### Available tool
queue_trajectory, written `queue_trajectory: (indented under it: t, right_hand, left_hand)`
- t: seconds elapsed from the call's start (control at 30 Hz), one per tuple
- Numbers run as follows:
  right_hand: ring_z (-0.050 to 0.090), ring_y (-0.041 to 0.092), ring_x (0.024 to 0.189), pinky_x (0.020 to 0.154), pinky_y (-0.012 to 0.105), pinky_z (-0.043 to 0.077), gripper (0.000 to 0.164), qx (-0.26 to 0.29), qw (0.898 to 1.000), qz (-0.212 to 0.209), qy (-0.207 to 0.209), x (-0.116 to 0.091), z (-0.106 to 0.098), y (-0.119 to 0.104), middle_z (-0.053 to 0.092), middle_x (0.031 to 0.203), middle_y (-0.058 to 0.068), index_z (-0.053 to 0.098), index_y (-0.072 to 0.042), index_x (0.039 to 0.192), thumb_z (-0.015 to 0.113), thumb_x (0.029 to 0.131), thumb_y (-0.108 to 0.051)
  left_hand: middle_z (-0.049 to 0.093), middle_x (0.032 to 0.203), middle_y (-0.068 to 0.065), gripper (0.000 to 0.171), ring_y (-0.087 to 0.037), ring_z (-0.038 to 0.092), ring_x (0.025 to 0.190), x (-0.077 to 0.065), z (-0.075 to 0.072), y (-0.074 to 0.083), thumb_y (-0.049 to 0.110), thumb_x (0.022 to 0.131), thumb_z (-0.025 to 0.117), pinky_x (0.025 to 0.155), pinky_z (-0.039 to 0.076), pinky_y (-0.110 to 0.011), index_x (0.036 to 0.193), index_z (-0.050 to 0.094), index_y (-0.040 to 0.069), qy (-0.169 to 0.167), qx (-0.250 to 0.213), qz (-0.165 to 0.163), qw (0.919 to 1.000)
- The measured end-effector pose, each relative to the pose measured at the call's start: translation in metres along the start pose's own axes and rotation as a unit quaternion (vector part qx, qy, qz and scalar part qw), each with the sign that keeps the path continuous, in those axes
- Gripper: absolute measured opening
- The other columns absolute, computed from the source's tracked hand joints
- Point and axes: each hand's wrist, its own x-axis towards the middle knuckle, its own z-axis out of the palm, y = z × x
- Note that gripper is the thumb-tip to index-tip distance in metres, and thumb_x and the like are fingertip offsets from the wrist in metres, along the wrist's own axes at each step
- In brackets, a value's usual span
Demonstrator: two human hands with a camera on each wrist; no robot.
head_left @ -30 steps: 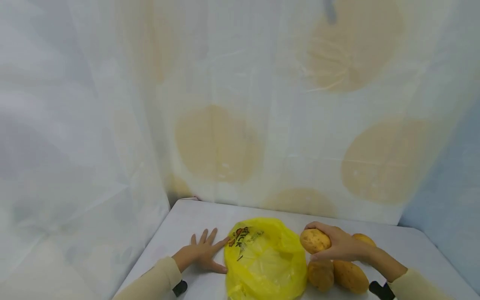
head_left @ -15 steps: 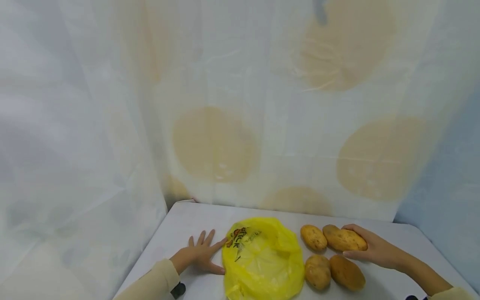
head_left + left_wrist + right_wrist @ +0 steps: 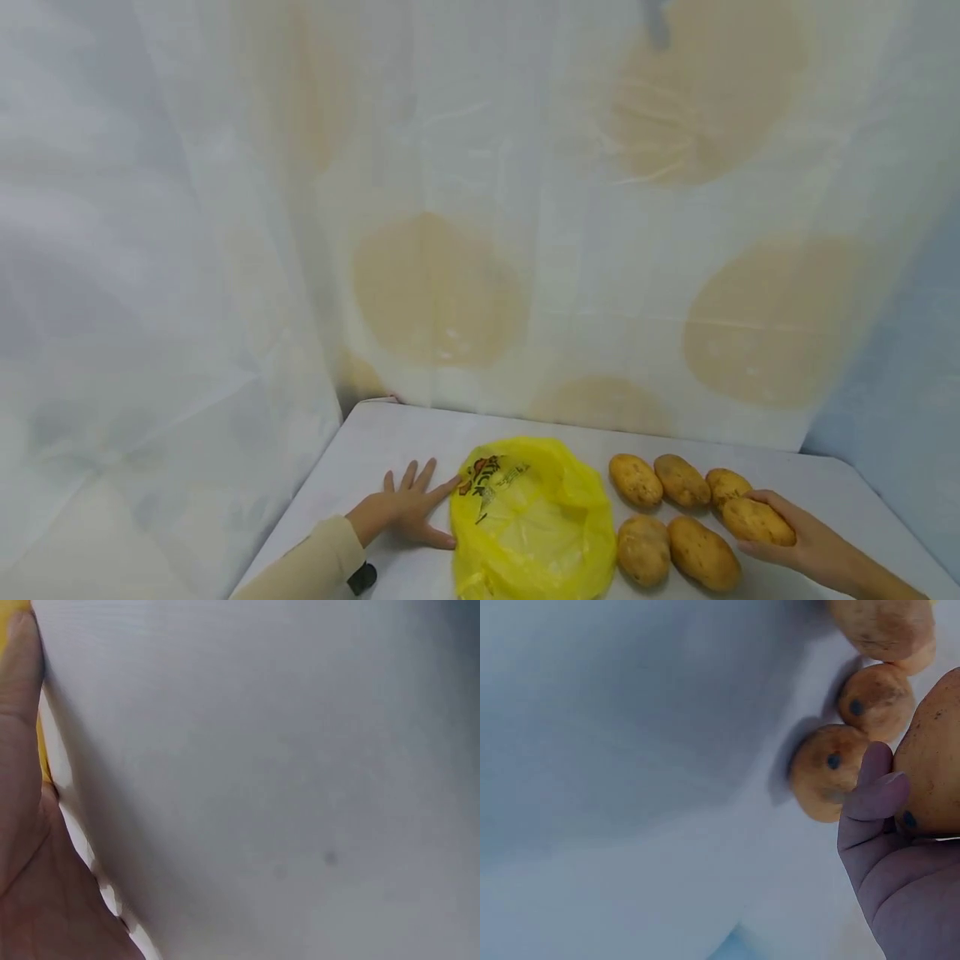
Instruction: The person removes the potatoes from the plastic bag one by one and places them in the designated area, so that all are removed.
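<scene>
My left hand (image 3: pixel 412 506) lies spread on the table, fingers apart, at the left side of a yellow plastic bag (image 3: pixel 536 533). Its forefinger and thumb reach the bag's edge. Black and red print marks the bag, whose mouth gapes upward. At the right, my right hand (image 3: pixel 806 533) grips a potato (image 3: pixel 757 522) between thumb and fingers, partly in front of another potato (image 3: pixel 726 483). In the right wrist view the gripped potato (image 3: pixel 934 761) is cut off by the frame edge. More potatoes (image 3: pixel 703 552) lie between that hand and the bag.
The white table (image 3: pixel 420 425) meets a hanging patterned sheet (image 3: pixel 570 250) along its back edge. More sheeting (image 3: pixel 150 375) closes off the left side. A back-row potato (image 3: pixel 636 481) and a front-row potato (image 3: pixel 642 550) sit close to the bag's right side.
My right hand has moved right, away from the bag. The potato it held there a second ago now lies on the table, and it grips one farther right. My left hand stays put.
</scene>
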Motion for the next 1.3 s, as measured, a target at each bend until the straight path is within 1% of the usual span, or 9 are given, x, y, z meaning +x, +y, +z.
queue_trajectory:
  t: [0.13, 0.27, 0.3, 0.53, 0.7, 0.9, 1.1, 1.2, 1.3]
  right_hand:
    - [0.058, 0.031, 0.102, 0.074, 0.045, 0.052, 0.073, 0.066, 0.996, 0.048, -0.038, -0.001, 0.002, 0.015, 0.05, 0.128, 0.031, 0.022, 0.012, 0.145, 0.054, 0.101, -0.036]
    - [0.057, 0.033, 0.104, 0.077, 0.048, 0.052, 0.075, 0.099, 0.99, 0.08, -0.054, 0.0, 0.006, 0.029, 0.048, 0.13, 0.032, 0.02, 0.014, 0.145, 0.049, 0.102, -0.04]
    - [0.057, 0.031, 0.104, 0.078, 0.046, 0.052, 0.075, 0.094, 0.991, 0.08, -0.054, -0.001, 0.007, 0.033, 0.049, 0.129, 0.029, 0.02, 0.014, 0.145, 0.049, 0.102, -0.04]
    - [0.06, 0.024, 0.093, 0.073, 0.041, 0.052, 0.084, 0.024, 0.987, 0.161, 0.008, 0.001, 0.028, 0.054, 0.061, 0.113, 0.013, 0.036, 0.01, 0.138, 0.06, 0.091, -0.056]
    - [0.061, 0.023, 0.087, 0.07, 0.042, 0.053, 0.09, -0.029, 0.981, 0.188, 0.029, 0.002, 0.031, 0.057, 0.065, 0.105, 0.012, 0.045, 0.01, 0.132, 0.06, 0.086, -0.066]
    - [0.06, 0.021, 0.082, 0.066, 0.039, 0.05, 0.088, -0.069, 0.98, 0.184, 0.04, 0.002, 0.033, 0.049, 0.065, 0.099, 0.01, 0.051, 0.01, 0.123, 0.057, 0.087, -0.07]
    - [0.058, 0.02, 0.082, 0.064, 0.037, 0.048, 0.089, -0.065, 0.982, 0.172, 0.039, 0.002, 0.035, 0.043, 0.063, 0.098, 0.008, 0.047, 0.012, 0.126, 0.052, 0.09, -0.069]
    - [0.06, 0.024, 0.09, 0.071, 0.041, 0.051, 0.092, -0.038, 0.986, 0.161, 0.022, 0.002, 0.033, 0.047, 0.063, 0.109, 0.014, 0.04, 0.015, 0.133, 0.05, 0.093, -0.066]
    - [0.06, 0.033, 0.099, 0.077, 0.048, 0.052, 0.085, -0.021, 0.992, 0.127, 0.004, -0.003, 0.03, 0.05, 0.058, 0.119, 0.027, 0.035, 0.017, 0.138, 0.053, 0.096, -0.056]
  left_hand:
    - [0.006, 0.168, -0.011, 0.104, -0.045, 0.006, 0.152, 0.0, -0.001, 0.0, 0.087, 0.066, 0.061, 0.113, 0.003, -0.075, 0.154, 0.022, 0.048, 0.0, 0.0, 0.0, 1.0]
    - [0.005, 0.167, -0.012, 0.104, -0.045, 0.006, 0.152, 0.001, 0.0, -0.001, 0.086, 0.067, 0.061, 0.113, 0.002, -0.075, 0.154, 0.022, 0.047, 0.002, -0.004, 0.008, 1.0]
    - [0.005, 0.167, -0.012, 0.104, -0.045, 0.005, 0.152, 0.001, 0.0, -0.001, 0.086, 0.067, 0.061, 0.113, 0.002, -0.075, 0.155, 0.021, 0.047, 0.003, -0.005, 0.009, 0.9999]
    - [0.005, 0.167, -0.012, 0.104, -0.045, 0.006, 0.151, 0.0, 0.001, -0.004, 0.086, 0.067, 0.061, 0.112, 0.002, -0.075, 0.154, 0.022, 0.047, 0.003, -0.005, 0.008, 0.9999]
    - [0.005, 0.167, -0.013, 0.104, -0.046, 0.006, 0.151, -0.002, -0.001, -0.005, 0.086, 0.067, 0.06, 0.112, 0.002, -0.076, 0.155, 0.021, 0.046, 0.005, -0.003, 0.011, 0.9999]
    - [0.004, 0.168, -0.012, 0.104, -0.046, 0.005, 0.151, 0.001, -0.001, -0.005, 0.088, 0.066, 0.058, 0.112, 0.002, -0.075, 0.155, 0.02, 0.048, 0.006, 0.0, 0.012, 0.9999]
    - [0.005, 0.167, -0.013, 0.104, -0.046, 0.005, 0.151, 0.0, -0.004, -0.001, 0.087, 0.067, 0.059, 0.112, 0.002, -0.075, 0.155, 0.022, 0.046, 0.009, -0.009, 0.016, 0.9998]
    - [0.007, 0.167, -0.013, 0.104, -0.046, 0.006, 0.151, -0.001, -0.003, 0.0, 0.087, 0.067, 0.06, 0.112, 0.002, -0.076, 0.155, 0.023, 0.045, 0.013, -0.01, 0.017, 0.9997]
    - [0.008, 0.167, -0.014, 0.105, -0.047, 0.007, 0.151, -0.002, -0.001, -0.001, 0.087, 0.065, 0.061, 0.111, 0.003, -0.077, 0.154, 0.024, 0.045, 0.015, -0.01, 0.021, 0.9996]
